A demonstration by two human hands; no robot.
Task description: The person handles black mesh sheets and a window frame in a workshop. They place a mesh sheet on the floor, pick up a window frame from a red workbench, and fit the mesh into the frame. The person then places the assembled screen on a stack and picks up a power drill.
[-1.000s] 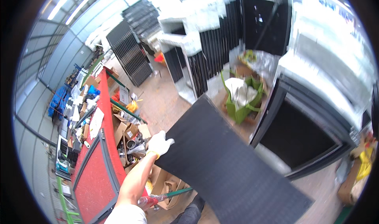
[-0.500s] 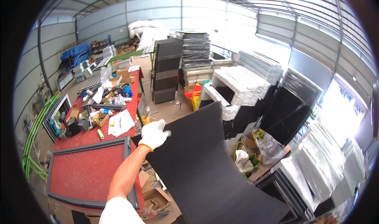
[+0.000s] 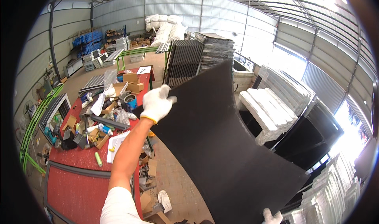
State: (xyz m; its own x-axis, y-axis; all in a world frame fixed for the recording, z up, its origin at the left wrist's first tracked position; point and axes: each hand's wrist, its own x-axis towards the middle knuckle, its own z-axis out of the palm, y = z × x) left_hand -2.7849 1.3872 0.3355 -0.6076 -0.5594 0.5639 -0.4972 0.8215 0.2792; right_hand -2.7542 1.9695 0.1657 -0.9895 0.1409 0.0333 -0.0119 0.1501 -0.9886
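Beside red-topped workbench: thin black bowed sheet aloft, to bench's R. My white-gloved L hand pinches its upper-L edge; pale-gloved R hand at lower edge, partly cut off, can't tell finger grip. Opp. edges held, prob. to limit sag.

White work gloves and a short white sleeve

The wearer's left hand is covered by a white fabric work glove, full-fingered and loosely fitted, with slight creases over its surface. A narrow yellow band trims the glove's edge at the wrist. The forearm is bare from there up to a plain white short sleeve, softly wrinkled. The right hand wears a glove of similar whitish colour, slightly greyer in tone; its cuff is hidden below the lower edge.
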